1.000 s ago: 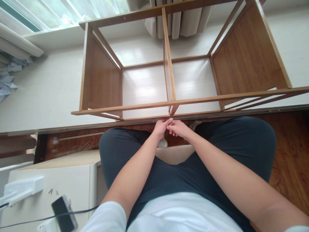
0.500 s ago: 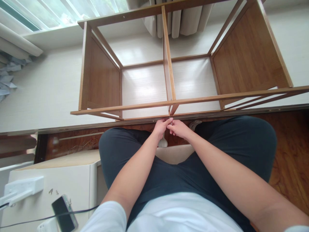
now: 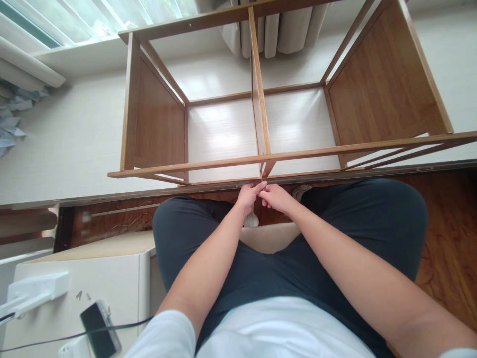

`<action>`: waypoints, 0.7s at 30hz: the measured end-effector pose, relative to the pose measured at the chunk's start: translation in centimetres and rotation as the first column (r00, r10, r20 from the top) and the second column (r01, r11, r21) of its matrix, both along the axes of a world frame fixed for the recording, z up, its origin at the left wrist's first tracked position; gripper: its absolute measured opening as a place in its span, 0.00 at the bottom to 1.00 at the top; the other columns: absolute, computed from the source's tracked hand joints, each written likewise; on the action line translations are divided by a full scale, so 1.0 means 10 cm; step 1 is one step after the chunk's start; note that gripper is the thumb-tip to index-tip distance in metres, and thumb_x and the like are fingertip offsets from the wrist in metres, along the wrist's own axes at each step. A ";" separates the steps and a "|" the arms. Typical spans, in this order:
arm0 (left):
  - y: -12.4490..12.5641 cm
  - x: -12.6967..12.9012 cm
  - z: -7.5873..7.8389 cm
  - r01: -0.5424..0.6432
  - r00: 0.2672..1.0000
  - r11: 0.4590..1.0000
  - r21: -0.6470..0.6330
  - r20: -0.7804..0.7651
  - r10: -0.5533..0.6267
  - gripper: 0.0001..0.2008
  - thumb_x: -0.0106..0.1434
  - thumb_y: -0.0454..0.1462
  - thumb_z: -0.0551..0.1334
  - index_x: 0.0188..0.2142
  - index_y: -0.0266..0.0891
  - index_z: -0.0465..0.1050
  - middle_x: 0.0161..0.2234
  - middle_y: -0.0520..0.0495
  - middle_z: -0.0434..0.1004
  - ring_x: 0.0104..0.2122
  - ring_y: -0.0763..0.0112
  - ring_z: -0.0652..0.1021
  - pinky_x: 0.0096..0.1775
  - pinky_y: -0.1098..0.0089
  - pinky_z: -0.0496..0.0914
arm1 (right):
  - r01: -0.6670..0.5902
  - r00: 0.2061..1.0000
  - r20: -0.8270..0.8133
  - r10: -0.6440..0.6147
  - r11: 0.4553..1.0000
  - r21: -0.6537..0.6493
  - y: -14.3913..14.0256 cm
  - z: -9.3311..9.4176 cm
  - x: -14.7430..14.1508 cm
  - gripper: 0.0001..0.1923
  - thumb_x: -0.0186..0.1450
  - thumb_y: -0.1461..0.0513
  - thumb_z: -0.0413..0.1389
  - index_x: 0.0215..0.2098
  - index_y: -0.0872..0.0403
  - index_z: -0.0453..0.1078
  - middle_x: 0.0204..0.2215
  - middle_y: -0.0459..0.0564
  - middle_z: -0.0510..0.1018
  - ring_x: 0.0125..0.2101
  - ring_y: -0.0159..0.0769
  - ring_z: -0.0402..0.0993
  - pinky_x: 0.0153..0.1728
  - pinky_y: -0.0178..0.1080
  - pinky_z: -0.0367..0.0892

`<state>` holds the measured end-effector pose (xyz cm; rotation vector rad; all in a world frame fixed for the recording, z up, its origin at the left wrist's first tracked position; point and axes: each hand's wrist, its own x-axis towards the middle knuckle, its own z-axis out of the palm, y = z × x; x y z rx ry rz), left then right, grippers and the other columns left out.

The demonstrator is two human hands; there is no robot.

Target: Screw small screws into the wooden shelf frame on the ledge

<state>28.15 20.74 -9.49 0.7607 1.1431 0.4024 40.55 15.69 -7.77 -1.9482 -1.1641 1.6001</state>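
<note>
Barely anything has shifted: left hand [image 3: 249, 195] and right hand [image 3: 275, 196] meet fingertip to fingertip, grips pinched narrow, contents unclear, under the wooden shelf frame's [image 3: 156, 117] upright divider [image 3: 258, 94].

Phone [image 3: 100, 328]: dark, lying face up on the white cabinet at lower left, a black cable crossing just below it.
Power strip [image 3: 34, 293]: white, on the same cabinet, left of the phone.
Screws [image 3: 82, 296]: a few small ones between the power strip and the phone.
White cabinet [image 3: 122, 278]: low, beside the person's knee.
Curtain [image 3: 276, 35]: pale folds hanging at top centre.
Window [image 3: 93, 20]: bright, at upper left.
Floor [image 3: 447, 233]: dark polished wood near, pale beyond.
</note>
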 end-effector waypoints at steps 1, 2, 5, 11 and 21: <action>0.00 0.00 0.01 0.001 1.000 1.000 0.002 -0.004 -0.001 0.21 0.49 0.51 0.75 0.27 0.35 0.77 0.23 0.47 0.76 0.21 0.74 0.70 0.26 0.70 0.60 | -0.002 1.000 0.003 0.002 1.000 -0.001 0.00 0.01 0.00 0.17 0.66 0.57 0.52 0.22 0.56 0.70 0.20 0.50 0.78 0.19 0.30 0.68 0.23 0.33 0.60; 0.00 0.00 0.01 0.002 1.000 1.000 0.003 -0.006 -0.002 0.21 0.49 0.51 0.75 0.27 0.36 0.77 0.23 0.47 0.76 0.21 0.74 0.70 0.26 0.70 0.60 | -0.004 1.000 0.008 0.004 1.000 -0.002 0.00 0.01 0.00 0.18 0.66 0.57 0.51 0.22 0.56 0.70 0.20 0.50 0.77 0.19 0.30 0.68 0.24 0.32 0.60; 0.00 0.00 0.00 0.002 1.000 1.000 0.002 -0.014 -0.002 0.20 0.49 0.51 0.75 0.27 0.36 0.77 0.23 0.47 0.74 0.22 0.74 0.70 0.26 0.70 0.59 | -0.009 1.000 0.021 0.010 1.000 -0.001 0.00 0.02 0.00 0.18 0.66 0.58 0.51 0.20 0.56 0.69 0.18 0.50 0.76 0.19 0.30 0.68 0.24 0.32 0.60; 0.01 0.00 -0.04 0.006 0.999 1.000 0.021 -0.044 -0.005 0.20 0.49 0.51 0.75 0.28 0.36 0.78 0.23 0.48 0.74 0.23 0.74 0.68 0.27 0.70 0.57 | -0.016 1.000 0.019 0.016 1.000 -0.002 0.01 0.01 0.01 0.19 0.67 0.58 0.49 0.22 0.56 0.71 0.19 0.50 0.77 0.19 0.29 0.68 0.25 0.32 0.60; 0.01 -0.01 -0.05 0.010 0.998 0.999 0.031 -0.056 -0.008 0.20 0.49 0.51 0.74 0.28 0.37 0.78 0.26 0.46 0.76 0.27 0.71 0.71 0.29 0.70 0.56 | -0.010 1.000 0.022 0.011 0.999 -0.040 0.02 0.01 0.08 0.14 0.67 0.61 0.50 0.29 0.57 0.74 0.22 0.50 0.79 0.18 0.29 0.68 0.22 0.32 0.58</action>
